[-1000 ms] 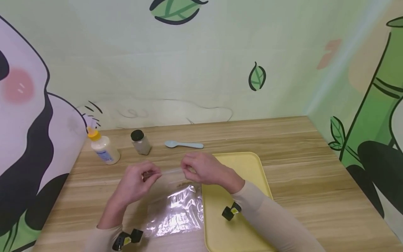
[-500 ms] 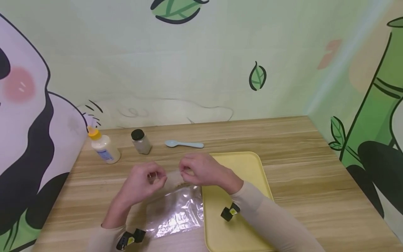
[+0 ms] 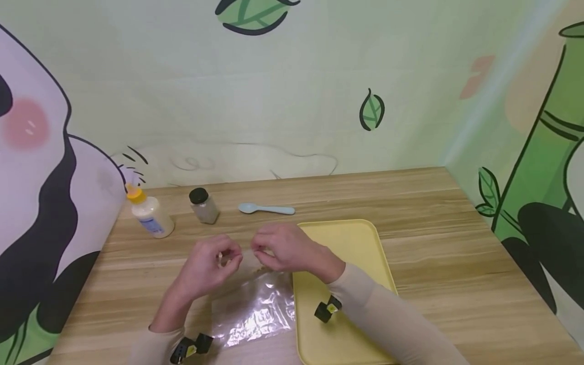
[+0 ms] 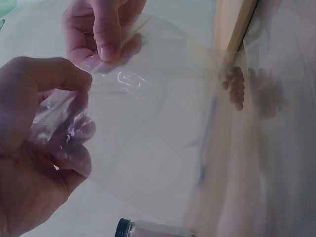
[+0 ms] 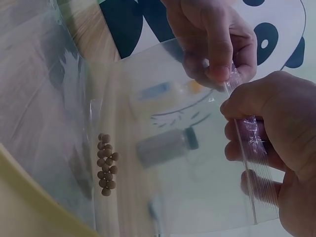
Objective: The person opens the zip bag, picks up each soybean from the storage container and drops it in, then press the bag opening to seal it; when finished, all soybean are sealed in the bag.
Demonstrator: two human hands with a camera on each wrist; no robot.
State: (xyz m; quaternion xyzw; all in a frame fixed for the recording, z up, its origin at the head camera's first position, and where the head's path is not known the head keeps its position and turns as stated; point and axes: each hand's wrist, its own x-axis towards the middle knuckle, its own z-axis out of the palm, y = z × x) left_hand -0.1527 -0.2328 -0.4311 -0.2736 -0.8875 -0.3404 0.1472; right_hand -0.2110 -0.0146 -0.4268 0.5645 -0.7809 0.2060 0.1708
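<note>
My left hand (image 3: 205, 266) pinches the top edge of a clear zip-lock bag (image 5: 173, 113) at its left part. Close beside it, my right hand (image 3: 287, 248) pinches the same ridged zip edge, thumb against fingers. The bag hangs below both hands, its see-through wall facing the wrist cameras. Several small brown balls (image 5: 106, 165) are gathered along its bottom, and they show again in the left wrist view as a brown cluster (image 4: 235, 88). Below the hands in the head view, shiny clear plastic (image 3: 255, 309) lies flat on the table, against the yellow tray.
The yellow tray (image 3: 342, 339) lies under my right forearm. Behind my hands stand a white bottle with a yellow cap (image 3: 152, 215) and a small clear jar with a black lid (image 3: 204, 207). A light blue spoon (image 3: 269, 209) lies to their right. A painted wall (image 3: 292, 101) closes the back.
My right hand has moved left along the bag's edge, closer to the left hand. The left hand has shifted slightly right. Both keep their pinch.
</note>
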